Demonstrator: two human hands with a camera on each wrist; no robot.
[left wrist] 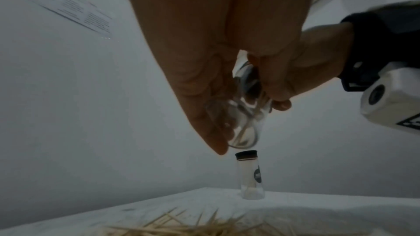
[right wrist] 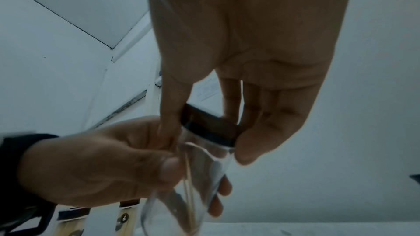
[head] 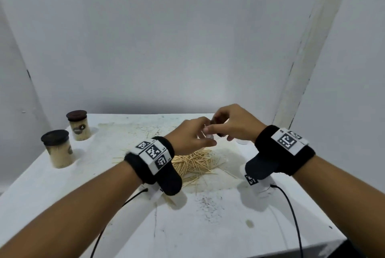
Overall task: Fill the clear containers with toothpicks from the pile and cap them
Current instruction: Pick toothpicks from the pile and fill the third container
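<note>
Above the toothpick pile (head: 193, 164), my left hand (head: 200, 137) grips a clear container (right wrist: 193, 177) around its body. A few toothpicks stand inside it. My right hand (head: 227, 124) pinches the dark cap (right wrist: 209, 128) between thumb and fingers, right at the container's mouth. The container tilts slightly. In the left wrist view its clear base (left wrist: 240, 123) shows under my fingers. In the head view both hands hide most of it.
Two capped containers packed with toothpicks (head: 80, 125) (head: 57, 149) stand at the table's left edge. A capped, nearly bare clear container (left wrist: 250, 175) stands behind the hands on the right. White walls close the back and sides. Wrist cables trail toward the front edge.
</note>
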